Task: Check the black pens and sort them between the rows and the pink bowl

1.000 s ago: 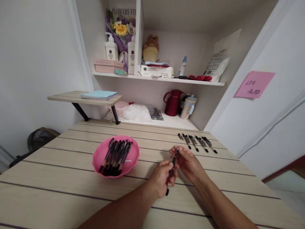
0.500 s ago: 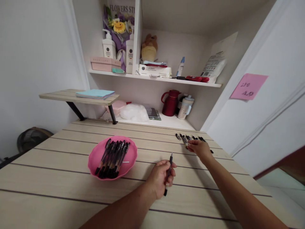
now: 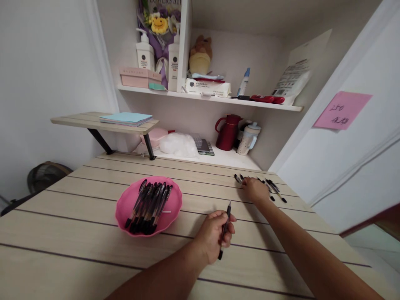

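Note:
My left hand [image 3: 211, 235] is closed around a black pen [image 3: 225, 227], its bare tip pointing up and away from me; no cap is on it. Farther off on the right, my right hand [image 3: 256, 191] reaches down among small black pen parts. Its fingers are bent together, and whatever they grip is hidden by the hand. Several pens or pen parts [image 3: 275, 187] lie just right of that hand, and a dark cap-like piece [image 3: 237, 179] lies to its left. A pink scalloped plate [image 3: 123, 204] on the left holds a bundle of capped black pens [image 3: 150, 208].
The slatted wooden table [image 3: 93, 246] backs onto a white shelf unit. A small raised shelf [image 3: 73, 120] carries blue paper [image 3: 126, 118]. Behind the table stand a red jug [image 3: 227, 132] and a pale cup [image 3: 248, 139]. A pink note [image 3: 343, 110] sticks to the right wall.
My right hand has shifted slightly left over the loose pieces, uncovering more pens on their right side. The left hand keeps the pen. The view has tilted and shifted a little.

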`<state>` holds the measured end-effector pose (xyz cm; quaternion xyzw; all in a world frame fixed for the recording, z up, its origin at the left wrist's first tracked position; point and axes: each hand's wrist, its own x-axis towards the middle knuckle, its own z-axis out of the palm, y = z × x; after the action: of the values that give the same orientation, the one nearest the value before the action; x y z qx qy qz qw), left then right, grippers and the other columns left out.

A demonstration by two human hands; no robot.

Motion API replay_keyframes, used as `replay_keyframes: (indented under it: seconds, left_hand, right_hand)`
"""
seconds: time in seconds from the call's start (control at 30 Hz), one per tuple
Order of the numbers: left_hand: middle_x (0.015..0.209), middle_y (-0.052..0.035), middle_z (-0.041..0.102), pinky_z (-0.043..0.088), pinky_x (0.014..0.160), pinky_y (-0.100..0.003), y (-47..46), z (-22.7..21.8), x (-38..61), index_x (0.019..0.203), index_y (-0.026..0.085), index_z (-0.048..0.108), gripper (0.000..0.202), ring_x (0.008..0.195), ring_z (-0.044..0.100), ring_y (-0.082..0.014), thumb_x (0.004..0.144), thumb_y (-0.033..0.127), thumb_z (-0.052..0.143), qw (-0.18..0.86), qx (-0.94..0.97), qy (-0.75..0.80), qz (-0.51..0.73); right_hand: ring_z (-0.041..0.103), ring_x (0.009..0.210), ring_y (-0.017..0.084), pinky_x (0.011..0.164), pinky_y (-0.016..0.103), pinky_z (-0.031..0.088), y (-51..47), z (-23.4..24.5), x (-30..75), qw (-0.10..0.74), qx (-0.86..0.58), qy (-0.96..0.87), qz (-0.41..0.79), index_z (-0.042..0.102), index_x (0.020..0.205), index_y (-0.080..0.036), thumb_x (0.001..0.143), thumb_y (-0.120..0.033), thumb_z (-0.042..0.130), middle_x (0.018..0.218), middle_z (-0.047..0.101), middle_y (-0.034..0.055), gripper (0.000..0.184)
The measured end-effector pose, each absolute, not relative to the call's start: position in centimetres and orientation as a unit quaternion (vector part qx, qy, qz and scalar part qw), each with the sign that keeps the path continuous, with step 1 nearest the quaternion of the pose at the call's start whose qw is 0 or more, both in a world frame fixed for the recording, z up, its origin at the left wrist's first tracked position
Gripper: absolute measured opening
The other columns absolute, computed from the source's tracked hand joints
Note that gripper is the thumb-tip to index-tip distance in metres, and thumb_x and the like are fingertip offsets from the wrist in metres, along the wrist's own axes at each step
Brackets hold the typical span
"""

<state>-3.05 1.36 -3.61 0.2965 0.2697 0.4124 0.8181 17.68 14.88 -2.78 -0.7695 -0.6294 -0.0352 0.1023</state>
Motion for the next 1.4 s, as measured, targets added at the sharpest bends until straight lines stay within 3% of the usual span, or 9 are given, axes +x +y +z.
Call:
replay_keyframes:
  seconds: [0.27, 0.6, 0.9, 1.13, 1.4]
  left_hand:
    - [0.054, 0.0027, 0.049, 0.009, 0.04, -0.02, 1.4, -3.9, -3.0, 0.08, 0.014, 0.054, 0.022, 0.036, 0.032, -0.0033, 0.071, 0.035, 0.055, 0.822, 0.293, 0.267, 0.409]
    - [0.054, 0.0027, 0.049, 0.009, 0.04, -0.02, 1.4, -3.7, -3.0, 0.079, 0.015, 0.054, 0.021, 0.035, 0.033, -0.0032, 0.07, 0.034, 0.055, 0.824, 0.29, 0.271, 0.404]
    - [0.054, 0.0027, 0.049, 0.009, 0.04, -0.02, 1.5, -3.8, -2.9, 0.079, 0.014, 0.055, 0.023, 0.035, 0.032, -0.0028, 0.07, 0.035, 0.056, 0.825, 0.283, 0.27, 0.409]
    - [0.054, 0.0027, 0.05, 0.009, 0.04, -0.02, 1.5, -4.0, -2.9, 0.079, 0.014, 0.055, 0.024, 0.035, 0.032, -0.003, 0.07, 0.036, 0.057, 0.825, 0.281, 0.264, 0.412]
    - [0.054, 0.0021, 0.05, 0.009, 0.04, -0.021, 1.5, -4.0, -2.9, 0.079, 0.014, 0.056, 0.025, 0.036, 0.033, -0.0031, 0.071, 0.037, 0.057, 0.827, 0.278, 0.259, 0.416]
  right_hand:
    - [0.061, 0.087, 0.024, 0.068, 0.03, 0.04, 15.2, -2.8, 17.6, 0.055, -0.772, -0.631, -0.058, 0.064, 0.092, -0.019, 0.079, -0.028, 0.048, 0.096, 0.065, 0.0117, 0.023]
    - [0.061, 0.086, 0.024, 0.068, 0.03, 0.042, 15.6, -1.5, 18.6, 0.065, -0.788, -0.612, -0.034, 0.066, 0.092, -0.022, 0.08, -0.033, 0.046, 0.091, 0.067, 0.0099, 0.026]
    - [0.061, 0.09, 0.029, 0.071, 0.036, 0.044, 18.0, -1.1, 18.0, 0.039, -0.794, -0.606, -0.014, 0.068, 0.084, -0.015, 0.078, -0.044, 0.045, 0.093, 0.067, 0.015, 0.037]
    - [0.059, 0.097, 0.03, 0.075, 0.037, 0.045, 18.9, -1.7, 17.5, 0.027, -0.802, -0.596, -0.018, 0.064, 0.098, -0.01, 0.079, -0.041, 0.044, 0.103, 0.064, 0.0186, 0.042]
    - [0.06, 0.095, 0.03, 0.074, 0.037, 0.045, 18.9, -1.8, 17.4, 0.015, -0.809, -0.587, -0.018, 0.065, 0.097, -0.01, 0.079, -0.037, 0.044, 0.103, 0.064, 0.0199, 0.039]
